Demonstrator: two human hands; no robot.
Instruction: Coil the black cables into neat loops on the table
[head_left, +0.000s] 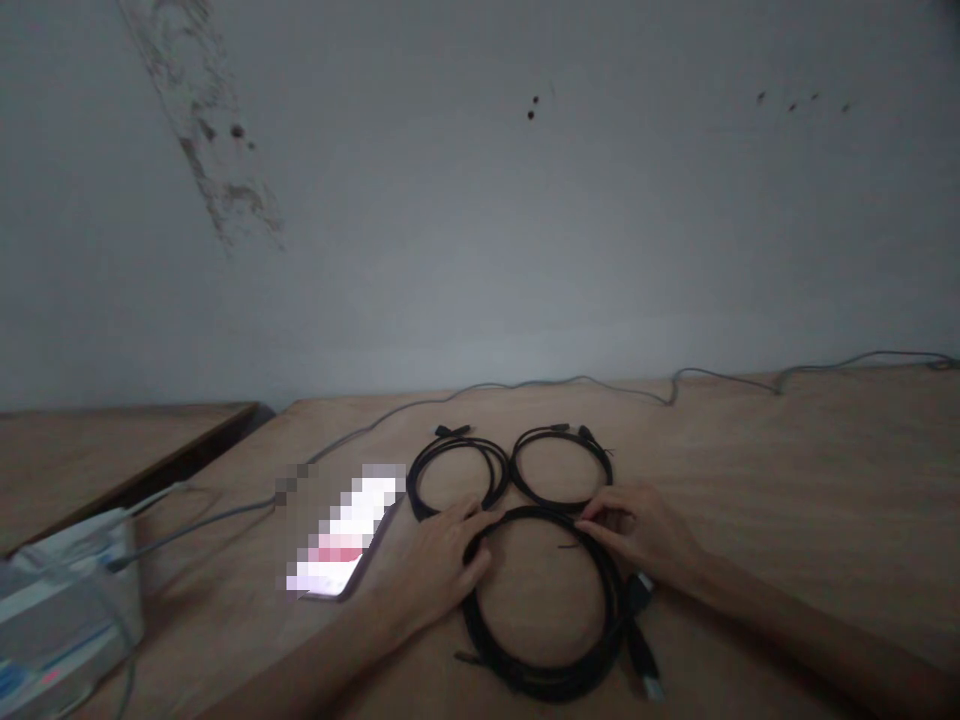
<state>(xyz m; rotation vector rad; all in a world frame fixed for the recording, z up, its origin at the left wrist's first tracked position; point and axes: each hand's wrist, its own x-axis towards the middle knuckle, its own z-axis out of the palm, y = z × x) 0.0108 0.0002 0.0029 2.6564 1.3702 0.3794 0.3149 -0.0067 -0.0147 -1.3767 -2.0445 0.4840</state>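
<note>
Bare left hand [439, 565], fingers spread apart, presses on a large coiled black cable [547, 692] lying on the tan wooden desk [787, 470]; bare right hand [637, 530] is pinched on its upper edge, just below two smaller coiled black cables [562, 432].

landmark: large cable coil [544, 688] on tabletop [795, 480]
behind it: left small coil [457, 441], right small coil [559, 431], side by side
left of it: phone [337, 535], then box [67, 620] farther left
far behind: thin cable [480, 386]
</note>
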